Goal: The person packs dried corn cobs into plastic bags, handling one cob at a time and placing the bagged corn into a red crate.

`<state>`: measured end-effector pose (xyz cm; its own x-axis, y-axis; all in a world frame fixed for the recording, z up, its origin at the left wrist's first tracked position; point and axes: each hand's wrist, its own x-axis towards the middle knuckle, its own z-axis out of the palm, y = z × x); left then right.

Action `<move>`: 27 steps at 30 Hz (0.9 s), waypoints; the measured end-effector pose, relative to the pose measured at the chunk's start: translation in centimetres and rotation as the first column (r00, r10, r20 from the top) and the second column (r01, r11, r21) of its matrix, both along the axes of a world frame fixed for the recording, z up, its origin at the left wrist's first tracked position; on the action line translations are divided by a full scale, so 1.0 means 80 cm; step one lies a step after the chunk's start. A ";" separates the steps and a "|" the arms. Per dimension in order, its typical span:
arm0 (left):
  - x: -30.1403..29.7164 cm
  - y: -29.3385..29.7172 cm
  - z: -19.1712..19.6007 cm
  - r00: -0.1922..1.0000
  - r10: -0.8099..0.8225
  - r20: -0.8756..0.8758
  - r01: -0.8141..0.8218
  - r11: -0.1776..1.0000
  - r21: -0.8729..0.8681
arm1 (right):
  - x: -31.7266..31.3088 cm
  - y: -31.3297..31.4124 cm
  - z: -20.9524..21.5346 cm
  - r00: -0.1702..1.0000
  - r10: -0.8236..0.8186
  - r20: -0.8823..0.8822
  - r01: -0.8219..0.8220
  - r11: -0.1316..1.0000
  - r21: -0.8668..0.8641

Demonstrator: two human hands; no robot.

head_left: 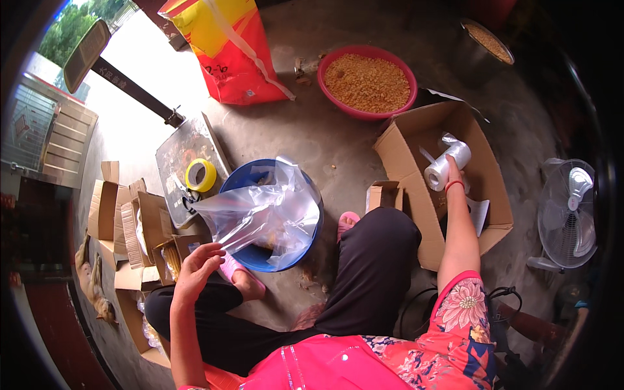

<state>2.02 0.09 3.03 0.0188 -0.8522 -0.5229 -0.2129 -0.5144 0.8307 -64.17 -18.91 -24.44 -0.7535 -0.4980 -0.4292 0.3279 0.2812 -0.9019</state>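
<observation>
A clear plastic bag (263,205) lies spread over a blue tub (300,250). My left hand (200,263) is at the bag's near left corner, thumb and fingers pinched together where the film ends. Over on the right, my right hand (454,174) grips a roll of clear plastic bags (439,170) from its near side. That roll is inside or just above an open cardboard box (416,195), with a loose end of film at its far side. Much of the tub's inside is hidden under the plastic.
A platform scale (185,153) carries yellow tape (200,175) and black scissors (190,198). Farther off are a red-yellow sack (244,68) and a pink basin (411,78) of yellow kernels. Cardboard boxes (120,218) and a cat (96,286) are at left, a fan (567,214) at right.
</observation>
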 end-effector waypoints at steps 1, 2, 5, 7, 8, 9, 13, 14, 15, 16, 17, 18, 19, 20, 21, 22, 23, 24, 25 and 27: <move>0.003 0.002 -0.003 1.000 -0.012 -0.008 0.012 1.000 -0.010 | 0.010 -0.004 -0.004 0.998 -0.026 -0.050 0.026 1.000 -0.010; 0.003 0.004 -0.004 1.000 -0.027 0.000 0.027 1.000 0.001 | 0.016 -0.006 -0.006 0.998 -0.042 -0.053 0.042 0.999 0.011; 0.004 0.014 0.000 0.997 -0.061 0.037 0.060 0.998 0.036 | 0.046 -0.020 0.000 0.998 -0.048 -0.027 0.049 0.997 0.063; -0.001 0.012 0.005 0.997 -0.067 0.044 0.064 0.995 0.071 | 0.042 -0.027 0.000 0.999 0.044 0.004 -0.044 0.996 0.082; -0.003 0.012 0.006 0.996 -0.071 0.047 0.067 0.994 0.090 | 0.041 -0.031 -0.001 0.996 0.088 0.021 -0.089 0.992 0.091; -0.004 0.010 0.004 0.997 -0.073 0.039 0.069 0.993 0.093 | 0.037 -0.036 -0.002 0.973 0.177 0.147 -0.191 0.978 0.085; -0.006 0.003 0.002 0.996 -0.082 0.032 0.079 0.992 0.099 | 0.059 -0.045 0.005 0.883 0.358 0.304 -0.401 0.911 0.091; -0.007 0.001 0.003 0.996 -0.085 0.034 0.082 0.992 0.094 | 0.063 -0.048 0.008 0.839 0.473 0.268 -0.520 0.843 0.137; -0.007 0.001 0.007 0.995 -0.094 0.044 0.090 0.993 0.083 | 0.074 -0.054 0.011 0.806 0.532 0.260 -0.577 0.803 0.148; -0.008 0.003 0.013 0.993 -0.099 0.057 0.095 0.993 0.073 | 0.086 -0.058 0.013 0.767 0.590 0.255 -0.634 0.757 0.158; -0.009 0.005 0.019 0.992 -0.101 0.070 0.097 0.993 0.063 | 0.102 -0.059 0.013 0.758 0.604 0.245 -0.649 0.736 0.192; -0.010 0.003 0.026 0.987 -0.139 0.082 0.135 0.990 0.050 | 0.086 -0.068 -0.007 0.738 0.649 0.185 -0.674 0.716 0.181; -0.018 -0.017 0.022 0.974 -0.217 0.060 0.215 0.976 0.025 | 0.016 -0.068 -0.038 0.747 0.659 0.093 -0.662 0.724 0.193; -0.022 -0.032 0.019 0.960 -0.276 0.057 0.276 0.961 0.005 | -0.029 -0.064 -0.050 0.735 0.678 0.017 -0.667 0.718 0.197; -0.015 -0.032 0.022 0.937 -0.318 0.142 0.323 0.946 -0.013 | -0.014 -0.072 -0.043 0.689 0.707 -0.160 -0.632 0.693 0.346; -0.011 -0.026 0.038 0.905 -0.344 0.250 0.350 0.936 0.019 | 0.039 -0.081 -0.023 0.788 0.615 -0.031 -0.569 0.747 0.346; -0.006 -0.024 0.054 0.877 -0.362 0.317 0.378 0.926 0.011 | 0.084 -0.087 0.008 0.802 0.593 -0.073 -0.538 0.770 0.343; -0.004 -0.033 0.060 0.841 -0.402 0.361 0.435 0.900 -0.010 | 0.092 -0.092 0.037 0.800 0.592 -0.098 -0.561 0.795 0.230; -0.005 -0.046 0.062 0.790 -0.440 0.427 0.501 0.864 -0.036 | 0.096 -0.096 0.067 0.772 0.615 -0.162 -0.601 0.789 0.129; 0.003 -0.057 0.061 0.745 -0.436 0.505 0.540 0.839 -0.073 | 0.162 -0.100 0.150 0.645 0.732 -0.219 -0.751 0.660 -0.004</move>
<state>2.23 -4.46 7.94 -0.2409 -0.8939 -0.3780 -0.7620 -0.0671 0.6441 -51.19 -26.90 -12.46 -0.1724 -0.9523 -0.2517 -0.1277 0.2750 -0.9529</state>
